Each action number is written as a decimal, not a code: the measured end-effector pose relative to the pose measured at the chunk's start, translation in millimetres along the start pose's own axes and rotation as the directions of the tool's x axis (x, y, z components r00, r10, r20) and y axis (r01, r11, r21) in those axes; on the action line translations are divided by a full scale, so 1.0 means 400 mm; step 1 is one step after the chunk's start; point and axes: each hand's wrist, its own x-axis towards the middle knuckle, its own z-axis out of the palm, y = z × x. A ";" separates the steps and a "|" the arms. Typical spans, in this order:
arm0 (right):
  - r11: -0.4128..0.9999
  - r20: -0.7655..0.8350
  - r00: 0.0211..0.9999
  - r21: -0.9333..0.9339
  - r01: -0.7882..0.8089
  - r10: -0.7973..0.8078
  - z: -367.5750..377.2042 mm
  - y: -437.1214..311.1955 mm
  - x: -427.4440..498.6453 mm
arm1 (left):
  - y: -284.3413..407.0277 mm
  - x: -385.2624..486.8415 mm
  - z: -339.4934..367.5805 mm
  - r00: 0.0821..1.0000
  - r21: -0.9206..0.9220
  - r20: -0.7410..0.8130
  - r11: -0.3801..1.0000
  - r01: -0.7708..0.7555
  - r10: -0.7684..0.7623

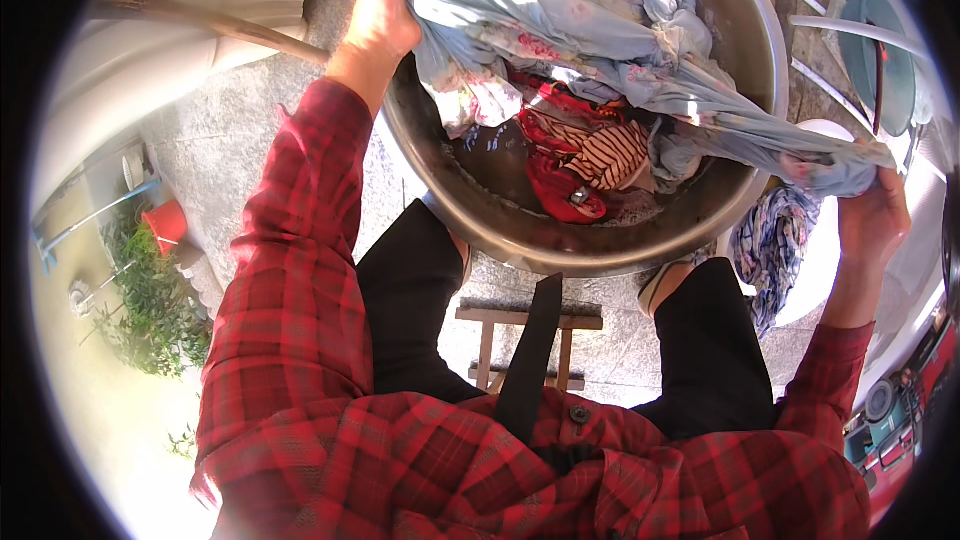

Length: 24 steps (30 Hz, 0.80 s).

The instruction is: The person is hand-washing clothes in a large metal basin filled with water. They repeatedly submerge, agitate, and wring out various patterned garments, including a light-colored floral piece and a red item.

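Observation:
A wet light-blue floral cloth [540, 22] stretches across a large metal basin [525, 251]. My left hand [382, 11] grips one end of it above the basin's left rim. Past the right rim, my right hand [874, 210] holds the other, bunched and narrowed end. Between them the cloth sags, and part of it hangs down into the basin. Below it, a red garment [551, 187] and a striped cloth [611, 154] lie in sudsy water. More fabric at the basin's far side is partly hidden by the floral cloth.
A patterned blue cloth [776, 247] hangs over a white tub [814, 277] at right. A wooden stool [529, 317] stands between my legs. At left are a wooden pole [217, 26], a red bucket [165, 226] and a leafy plant [154, 307]. A teal basin [859, 60] is at far right.

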 end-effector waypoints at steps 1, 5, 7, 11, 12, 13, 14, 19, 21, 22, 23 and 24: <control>0.997 -0.140 0.990 0.061 0.037 -0.028 -0.013 0.001 0.026 | 0.001 0.041 -0.008 0.993 0.077 -0.094 0.995 -0.058 0.065; 0.132 0.098 0.990 -0.988 0.085 0.097 0.156 0.066 0.078 | -0.004 0.066 -0.014 0.888 0.861 0.359 -0.471 -0.195 0.288; -0.282 0.363 0.926 -0.883 0.376 0.100 0.161 0.182 0.100 | -0.100 0.030 0.030 0.572 0.623 0.721 -0.726 -0.291 0.390; -0.356 0.457 0.887 -0.821 0.446 0.056 0.223 0.448 0.124 | -0.304 -0.012 0.081 0.670 0.551 0.743 -0.556 -0.623 -0.014; -0.341 0.460 0.888 -0.834 0.434 0.006 0.229 0.509 0.134 | -0.328 -0.004 0.084 0.704 0.595 0.710 -0.514 -0.618 -0.024; -0.325 0.465 0.884 -0.842 0.429 -0.038 0.239 0.539 0.144 | -0.348 -0.005 0.082 0.742 0.646 0.669 -0.468 -0.603 -0.034; -0.349 0.432 0.902 -0.846 0.404 -0.003 0.243 0.555 0.163 | -0.359 0.005 0.078 0.739 0.645 0.674 -0.476 -0.598 -0.015; -0.348 0.237 0.955 -0.892 0.287 0.180 0.244 0.598 0.263 | -0.390 0.068 0.073 0.761 0.681 0.648 -0.420 -0.600 -0.037; -0.316 0.164 0.898 -0.898 0.308 0.409 0.238 0.598 0.323 | -0.395 0.091 0.087 0.797 0.707 0.601 -0.422 -0.567 -0.064; -0.300 0.125 0.848 -0.900 0.315 0.516 0.229 0.592 0.338 | -0.394 0.099 0.093 0.819 0.707 0.567 -0.459 -0.538 -0.086; -0.239 0.200 0.861 -0.909 0.341 0.468 0.214 0.586 0.339 | -0.394 0.103 0.096 0.839 0.703 0.533 -0.495 -0.510 -0.107; -0.178 0.273 0.868 -0.911 0.372 0.415 0.203 0.576 0.341 | -0.381 0.090 0.094 0.841 0.718 0.534 -0.482 -0.502 -0.081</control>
